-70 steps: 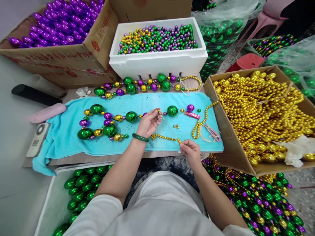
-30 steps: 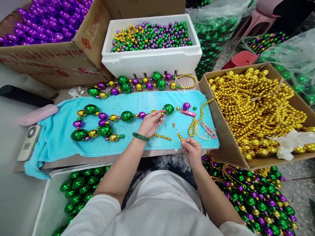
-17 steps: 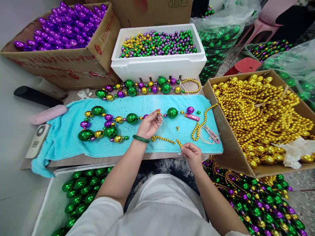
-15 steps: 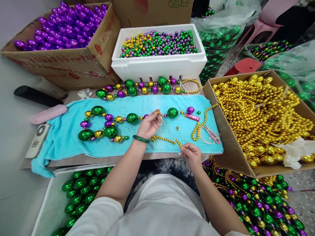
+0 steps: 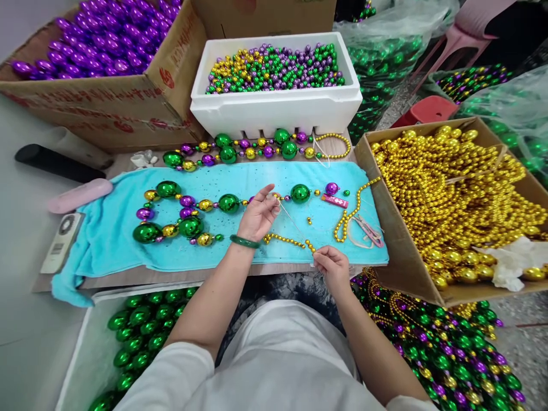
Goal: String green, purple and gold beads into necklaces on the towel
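My left hand (image 5: 260, 216), with a green bangle at the wrist, is closed in a pinch on a thin pale cord (image 5: 291, 218), one finger raised. From there the cord slants down to my right hand (image 5: 333, 267), whose thumb and forefinger pinch the end of a short gold bead string (image 5: 310, 246). Beneath the hands lies a turquoise towel (image 5: 240, 251). A strand of large green, purple and gold beads (image 5: 229, 204) runs along it, partly hidden behind my left hand. Right of that hand sit a big green bead (image 5: 300, 193) and a purple bead (image 5: 331, 188).
Small scissors (image 5: 369, 231) and a gold bead chain (image 5: 357, 211) lie at the towel's right. A finished-looking strand (image 5: 269, 151) rests before a white foam box (image 5: 274, 108). Cardboard boxes of purple beads (image 5: 111, 43) and gold beads (image 5: 449, 200) flank the table.
A finger of my left hand has lifted away from the pinch. My right hand stays nearly still on the gold beads. The whole view has shifted slightly.
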Demonstrator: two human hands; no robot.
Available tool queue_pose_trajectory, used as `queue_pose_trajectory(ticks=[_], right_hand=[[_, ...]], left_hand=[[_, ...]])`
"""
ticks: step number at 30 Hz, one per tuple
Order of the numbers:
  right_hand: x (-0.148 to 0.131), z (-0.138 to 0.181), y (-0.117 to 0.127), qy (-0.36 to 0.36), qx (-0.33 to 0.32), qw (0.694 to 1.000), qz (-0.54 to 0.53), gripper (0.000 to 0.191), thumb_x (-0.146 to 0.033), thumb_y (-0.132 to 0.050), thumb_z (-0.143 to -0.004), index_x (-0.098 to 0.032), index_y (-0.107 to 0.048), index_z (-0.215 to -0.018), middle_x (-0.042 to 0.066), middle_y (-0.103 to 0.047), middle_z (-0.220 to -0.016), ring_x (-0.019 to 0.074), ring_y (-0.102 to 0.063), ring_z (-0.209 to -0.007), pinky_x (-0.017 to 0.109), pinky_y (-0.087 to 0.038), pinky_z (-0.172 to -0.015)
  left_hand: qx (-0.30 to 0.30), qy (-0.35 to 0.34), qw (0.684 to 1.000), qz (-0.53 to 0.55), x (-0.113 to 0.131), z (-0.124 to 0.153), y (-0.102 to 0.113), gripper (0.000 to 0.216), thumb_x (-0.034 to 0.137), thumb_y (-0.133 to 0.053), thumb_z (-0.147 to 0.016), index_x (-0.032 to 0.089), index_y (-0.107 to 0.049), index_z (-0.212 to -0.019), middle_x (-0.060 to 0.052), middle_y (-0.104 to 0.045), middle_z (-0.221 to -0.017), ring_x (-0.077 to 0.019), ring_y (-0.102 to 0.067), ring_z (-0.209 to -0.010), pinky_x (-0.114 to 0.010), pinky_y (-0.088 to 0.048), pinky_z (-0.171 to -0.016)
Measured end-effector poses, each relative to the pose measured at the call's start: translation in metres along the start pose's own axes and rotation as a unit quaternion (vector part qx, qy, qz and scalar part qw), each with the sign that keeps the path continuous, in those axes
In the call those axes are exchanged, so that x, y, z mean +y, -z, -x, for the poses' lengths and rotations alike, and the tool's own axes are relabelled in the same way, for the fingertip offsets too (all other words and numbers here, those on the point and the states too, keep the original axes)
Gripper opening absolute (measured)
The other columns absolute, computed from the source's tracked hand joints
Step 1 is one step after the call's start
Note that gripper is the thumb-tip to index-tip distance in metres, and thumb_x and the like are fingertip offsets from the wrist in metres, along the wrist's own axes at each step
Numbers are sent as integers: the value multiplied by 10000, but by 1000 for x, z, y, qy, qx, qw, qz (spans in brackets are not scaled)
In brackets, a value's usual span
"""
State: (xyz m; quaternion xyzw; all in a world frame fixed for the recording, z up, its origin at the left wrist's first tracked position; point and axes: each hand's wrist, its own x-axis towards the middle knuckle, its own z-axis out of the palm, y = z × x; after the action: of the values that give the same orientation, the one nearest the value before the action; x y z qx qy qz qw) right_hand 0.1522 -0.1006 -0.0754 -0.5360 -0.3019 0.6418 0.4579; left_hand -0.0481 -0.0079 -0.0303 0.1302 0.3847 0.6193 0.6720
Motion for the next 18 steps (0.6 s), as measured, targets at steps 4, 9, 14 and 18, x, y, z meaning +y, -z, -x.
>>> queue_pose_trajectory(ticks=[4, 9, 14, 18], right_hand=[[-1, 0, -2, 2, 6, 1000, -9, 207, -338, -743, -613, -181, -609, -590, -25, -549, -491, 72, -377, -451, 220, -255, -442], [-1, -1, 1, 26, 43, 998, -33, 237, -387, -742, -636, -188, -613, -655, -23, -563, -530, 70, -360, -445, 214, -237, -419], [-7, -3, 6, 50, 64, 996, -43, 241, -387, -744, -641, -189, -610, -670, -23, -561, -533, 73, -367, -452, 213, -229, -418], [-12, -3, 8, 53, 72, 995, -35, 235, -384, -739, -636, -191, -608, -667, -24, -558, -528, 74, -360, -450, 218, -228, -419]], left_hand=[[-43, -38, 996, -71, -6, 3, -3, 465, 1, -718, -656, 203, -674, -1073, 19, -654, -824, -73, -601, -694, -177, -475, -613], [-73, -59, 958, -271, -24, 0, -3, 377, 90, -734, -686, 200, -718, -1046, -42, -676, -967, -120, -590, -748, -229, -466, -650], [-178, -153, 787, -570, -55, -6, -5, 221, 71, -671, -725, 223, -761, -858, -69, -656, -980, -218, -577, -951, -360, -433, -952], [-218, -166, 693, -667, -69, -12, -8, 230, 64, -585, -781, 204, -744, -872, -91, -632, -944, -246, -573, -963, -375, -426, -947]])
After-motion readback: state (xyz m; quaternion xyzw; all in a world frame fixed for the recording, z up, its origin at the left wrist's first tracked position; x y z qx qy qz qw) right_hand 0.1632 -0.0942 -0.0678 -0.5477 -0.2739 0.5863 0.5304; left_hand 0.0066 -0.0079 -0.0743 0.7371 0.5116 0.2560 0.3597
